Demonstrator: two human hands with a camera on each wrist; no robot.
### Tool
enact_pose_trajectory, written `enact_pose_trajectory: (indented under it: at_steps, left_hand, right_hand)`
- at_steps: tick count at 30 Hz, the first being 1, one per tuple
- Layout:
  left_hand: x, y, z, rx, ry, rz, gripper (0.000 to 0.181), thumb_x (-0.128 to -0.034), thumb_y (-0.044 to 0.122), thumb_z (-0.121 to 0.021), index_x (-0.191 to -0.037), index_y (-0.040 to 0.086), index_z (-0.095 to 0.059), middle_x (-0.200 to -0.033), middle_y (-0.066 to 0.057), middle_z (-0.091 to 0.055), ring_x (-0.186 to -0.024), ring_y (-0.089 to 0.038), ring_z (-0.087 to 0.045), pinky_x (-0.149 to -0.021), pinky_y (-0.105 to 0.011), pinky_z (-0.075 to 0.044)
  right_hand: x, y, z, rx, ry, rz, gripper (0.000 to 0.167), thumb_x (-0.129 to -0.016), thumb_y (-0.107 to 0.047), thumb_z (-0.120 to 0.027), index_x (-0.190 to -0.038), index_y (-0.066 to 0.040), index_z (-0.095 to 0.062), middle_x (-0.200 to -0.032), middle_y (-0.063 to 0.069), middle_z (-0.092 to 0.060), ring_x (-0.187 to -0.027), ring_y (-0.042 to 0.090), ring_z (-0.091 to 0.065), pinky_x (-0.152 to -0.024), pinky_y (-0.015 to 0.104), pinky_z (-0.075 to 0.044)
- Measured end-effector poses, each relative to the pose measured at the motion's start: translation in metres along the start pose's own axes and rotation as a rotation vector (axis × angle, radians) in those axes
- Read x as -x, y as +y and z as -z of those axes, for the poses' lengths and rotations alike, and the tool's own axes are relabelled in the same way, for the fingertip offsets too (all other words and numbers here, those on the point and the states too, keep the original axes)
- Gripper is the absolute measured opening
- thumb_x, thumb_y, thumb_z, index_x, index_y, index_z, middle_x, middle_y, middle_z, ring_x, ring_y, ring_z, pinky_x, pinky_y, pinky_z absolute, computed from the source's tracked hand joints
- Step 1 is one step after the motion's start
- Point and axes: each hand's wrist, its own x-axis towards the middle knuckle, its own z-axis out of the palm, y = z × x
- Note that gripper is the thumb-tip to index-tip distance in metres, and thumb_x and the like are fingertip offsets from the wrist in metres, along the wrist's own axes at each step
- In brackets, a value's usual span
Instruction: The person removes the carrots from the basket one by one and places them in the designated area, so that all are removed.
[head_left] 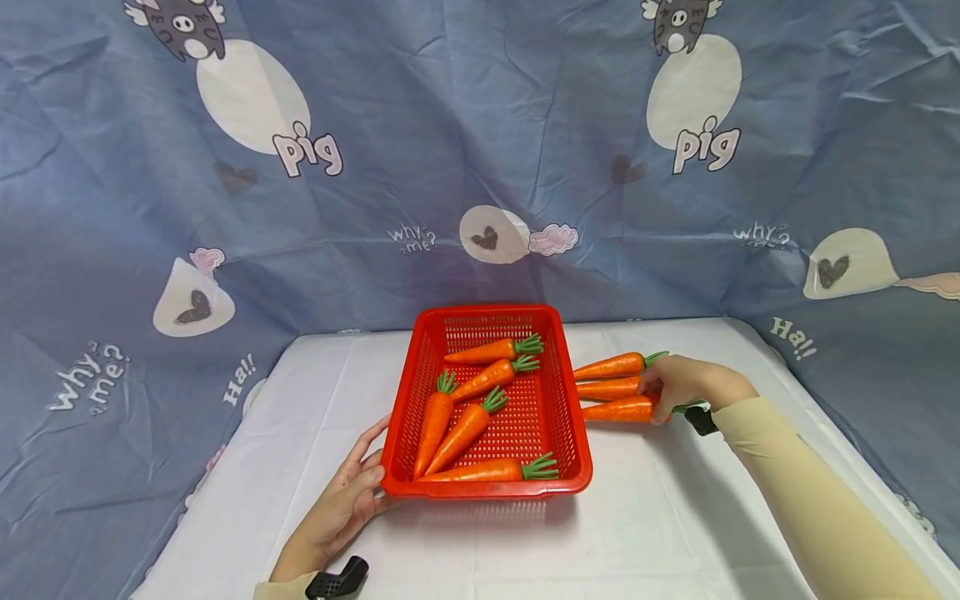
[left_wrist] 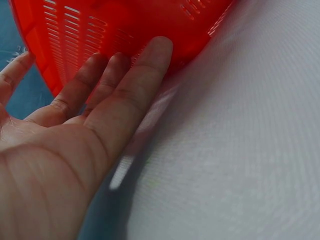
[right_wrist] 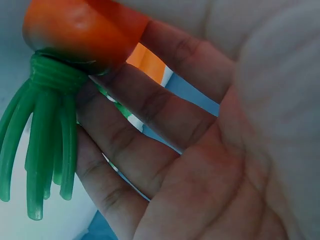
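Note:
A red perforated basket (head_left: 489, 490) holds several orange carrots with green tops, among them a carrot (head_left: 480, 470) along its near side. My left hand (head_left: 348, 500) touches the basket's near left corner; in the left wrist view that hand (left_wrist: 85, 115) has its fingers extended against the red wall (left_wrist: 125, 25). Right of the basket lie three carrots side by side. My right hand (head_left: 686, 385) grips the nearest one (head_left: 622, 409) near its top. In the right wrist view the fingers of the right hand (right_wrist: 165, 125) curl round the carrot (right_wrist: 85, 30), its green top (right_wrist: 47, 130) hanging free.
Two more carrots, the farthest (head_left: 611, 367) and the middle one (head_left: 607, 389), lie beside the right hand. A white cloth (head_left: 600, 533) covers the table. Blue printed fabric (head_left: 375, 167) hangs behind and at both sides.

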Motion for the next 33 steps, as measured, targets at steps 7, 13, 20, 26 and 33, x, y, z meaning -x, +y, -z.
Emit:
enact_pose_trajectory:
  at_steps: [7, 13, 20, 26, 33]
  left_hand:
    - [0.0, -0.001, 0.002, 0.006, -0.008, 0.0, 0.072, -0.1106, 0.012, -0.048, -0.172, 0.03, -0.015, -0.156, 0.005, -0.055, -0.135, -0.016, -0.064, -0.105, -0.045, -0.059]
    - [-0.001, -0.001, 0.002, 0.004, -0.01, -0.003, 0.071, -0.1114, 0.011, -0.047, -0.172, 0.03, -0.015, -0.157, 0.005, -0.055, -0.134, -0.016, -0.065, -0.104, -0.044, -0.06]
    - [0.0, -0.001, 0.001, 0.008, -0.007, -0.001, 0.072, -0.1112, 0.011, -0.047, -0.172, 0.029, -0.014, -0.156, 0.003, -0.054, -0.134, -0.018, -0.065, -0.104, -0.046, -0.059]
    - [0.0, -0.002, 0.001, 0.013, 0.002, 0.019, 0.073, -0.1101, 0.011, -0.048, -0.172, 0.031, -0.016, -0.154, 0.004, -0.055, -0.134, -0.018, -0.064, -0.104, -0.047, -0.059]
    - [0.0, -0.002, 0.003, 0.017, 0.001, 0.015, 0.073, -0.1105, 0.01, -0.048, -0.172, 0.031, -0.016, -0.155, 0.003, -0.054, -0.133, -0.017, -0.065, -0.104, -0.046, -0.06]
  right_hand:
    - [-0.005, -0.005, -0.004, 0.038, 0.009, -0.038, 0.037, -0.071, -0.007, -0.093, -0.105, -0.004, -0.08, -0.097, 0.0, -0.075, -0.087, 0.011, -0.058, -0.082, 0.029, -0.052]
    - [-0.007, -0.008, -0.004, 0.056, -0.001, -0.05, 0.036, -0.07, -0.007, -0.093, -0.104, -0.005, -0.081, -0.1, 0.001, -0.078, -0.088, 0.012, -0.062, -0.085, 0.033, -0.055]
    - [-0.009, -0.009, -0.008, 0.059, 0.012, -0.071, 0.039, -0.07, -0.007, -0.093, -0.106, -0.005, -0.077, -0.1, 0.004, -0.076, -0.088, 0.014, -0.063, -0.085, 0.034, -0.056]
    - [-0.011, -0.009, -0.011, 0.054, 0.032, -0.064, 0.036, -0.068, -0.005, -0.093, -0.097, -0.005, -0.073, -0.094, 0.003, -0.073, -0.083, 0.014, -0.061, -0.08, 0.032, -0.054]
    - [-0.012, -0.009, -0.011, 0.083, 0.042, -0.087, 0.03, -0.071, -0.005, -0.091, -0.096, -0.004, -0.074, -0.093, 0.004, -0.073, -0.084, 0.016, -0.063, -0.081, 0.034, -0.055]
